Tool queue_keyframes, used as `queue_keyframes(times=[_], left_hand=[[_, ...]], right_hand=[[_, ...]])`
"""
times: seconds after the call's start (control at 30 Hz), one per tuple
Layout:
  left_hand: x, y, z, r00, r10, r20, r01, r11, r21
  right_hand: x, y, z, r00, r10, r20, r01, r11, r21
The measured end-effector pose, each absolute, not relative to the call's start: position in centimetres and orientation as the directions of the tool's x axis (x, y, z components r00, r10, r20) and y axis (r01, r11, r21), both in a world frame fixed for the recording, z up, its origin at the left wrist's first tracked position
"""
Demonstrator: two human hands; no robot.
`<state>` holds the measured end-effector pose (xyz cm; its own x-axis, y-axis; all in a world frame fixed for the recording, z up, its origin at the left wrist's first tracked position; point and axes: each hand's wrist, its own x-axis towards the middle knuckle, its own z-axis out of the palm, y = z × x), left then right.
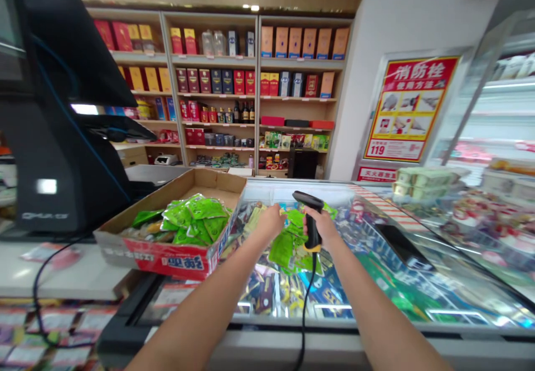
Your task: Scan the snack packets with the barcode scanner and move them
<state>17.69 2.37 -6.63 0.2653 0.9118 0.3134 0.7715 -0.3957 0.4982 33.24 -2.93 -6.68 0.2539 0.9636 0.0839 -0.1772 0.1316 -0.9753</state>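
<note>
My right hand point(322, 227) is closed around the handle of a black barcode scanner point(308, 203) with a yellow band; its cable hangs down toward me. My left hand point(270, 220) pinches the top of a green snack packet point(295, 218) held just in front of the scanner head. More green packets point(288, 251) lie in a heap below both hands on the glass lid of a chest freezer point(376, 282).
An open cardboard box point(167, 254) with several green packets stands left of my hands. A black till terminal point(54, 137) fills the far left. Shelves of boxed goods point(251, 81) line the back wall. A red poster point(407, 106) hangs right.
</note>
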Motion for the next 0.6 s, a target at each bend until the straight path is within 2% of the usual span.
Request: queue_keyframes(times=[0.1, 0.23, 0.5, 0.6], left_hand=[[20.2, 4.2, -8.0, 0.229, 0.95, 0.213, 0.801, -0.309, 0.514], [22.5, 6.0, -9.4, 0.2, 0.961, 0.192, 0.808, -0.272, 0.523], [22.7, 9.4, -8.9, 0.334, 0.941, 0.057, 0.769, -0.307, 0.56], [21.0, 10.5, -8.8, 0.227, 0.964, 0.136, 0.706, -0.259, 0.659]], right_hand=[[34.2, -2.7, -7.6, 0.305, 0.949, 0.08, -0.182, 0.14, -0.973], [33.8, -2.7, -7.7, 0.296, 0.951, 0.087, -0.117, 0.126, -0.985], [33.2, -3.6, -6.7, 0.322, 0.941, 0.101, -0.103, 0.141, -0.985], [33.2, -3.6, -6.9, 0.298, 0.947, 0.119, -0.092, 0.152, -0.984]])
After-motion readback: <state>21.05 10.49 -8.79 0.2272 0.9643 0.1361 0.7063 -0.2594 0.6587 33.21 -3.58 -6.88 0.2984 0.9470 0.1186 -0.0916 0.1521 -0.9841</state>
